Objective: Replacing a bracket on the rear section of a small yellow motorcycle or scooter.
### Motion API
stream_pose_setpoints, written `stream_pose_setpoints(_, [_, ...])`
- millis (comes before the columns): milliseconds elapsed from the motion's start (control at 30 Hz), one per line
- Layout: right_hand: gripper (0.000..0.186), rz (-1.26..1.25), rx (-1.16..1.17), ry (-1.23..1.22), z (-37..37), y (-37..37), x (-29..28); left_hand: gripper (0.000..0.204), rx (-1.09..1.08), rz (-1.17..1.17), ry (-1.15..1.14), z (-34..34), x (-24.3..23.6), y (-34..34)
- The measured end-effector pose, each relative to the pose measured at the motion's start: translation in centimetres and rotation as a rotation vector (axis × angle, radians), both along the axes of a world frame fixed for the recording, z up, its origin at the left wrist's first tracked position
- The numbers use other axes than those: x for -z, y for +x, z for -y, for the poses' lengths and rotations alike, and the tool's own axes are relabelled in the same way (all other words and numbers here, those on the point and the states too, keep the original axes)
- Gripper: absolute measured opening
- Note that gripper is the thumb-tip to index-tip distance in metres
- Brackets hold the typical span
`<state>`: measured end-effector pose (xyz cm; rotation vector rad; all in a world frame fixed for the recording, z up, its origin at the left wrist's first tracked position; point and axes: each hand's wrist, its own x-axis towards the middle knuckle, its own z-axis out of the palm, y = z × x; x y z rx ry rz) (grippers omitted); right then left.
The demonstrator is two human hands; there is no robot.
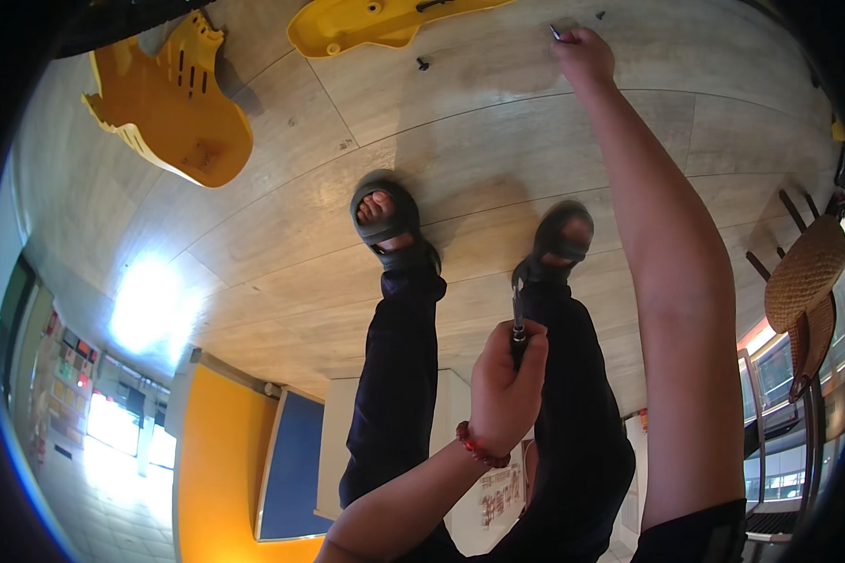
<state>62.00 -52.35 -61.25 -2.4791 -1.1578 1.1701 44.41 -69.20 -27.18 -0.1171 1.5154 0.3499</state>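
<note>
My left hand (505, 380), a beaded bracelet on its wrist, is wrapped round a dark-handled tool with a silver shaft (518, 305) that points upward over my legs. My right hand (582, 56) reaches out to the floor at top right, fingers pinched on a small dark object with a shiny part (559, 34), too small to name. Dark bolt-like pieces lie nearby, one (422, 64) to the left and a smaller one (601, 15) just beyond the hand. A yellow plastic panel (347, 28) lies at the top, left of that hand.
A larger yellow plastic shell (169, 127) lies at upper left on the wood-look floor (300, 216). My sandalled feet (394, 235) are in the middle. A woven chair (807, 272) stands at the right edge. An orange and blue cabinet (216, 450) is at lower left.
</note>
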Motion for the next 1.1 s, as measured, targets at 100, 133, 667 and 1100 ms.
stream_pose_setpoints(100, [0.026,0.131,-0.118,0.028,-0.3,0.2,0.0,0.006,-0.018,0.004,-0.004,-0.3,-0.1,0.1])
stream_pose_setpoints(133, [0.026,0.133,-0.118,0.030,-0.3,0.2,-0.1,0.006,-0.036,0.002,-0.008,-0.4,-0.1,0.1])
stream_pose_setpoints(667, [0.025,0.198,-0.173,-0.047,-0.2,-1.4,-2.7,0.007,-0.030,-0.023,0.016,-0.3,-0.1,-0.4])
stream_pose_setpoints(1100, [0.025,0.030,-0.283,-0.247,14.4,2.0,-5.8,0.009,-0.014,0.014,0.029,0.3,0.2,0.3])
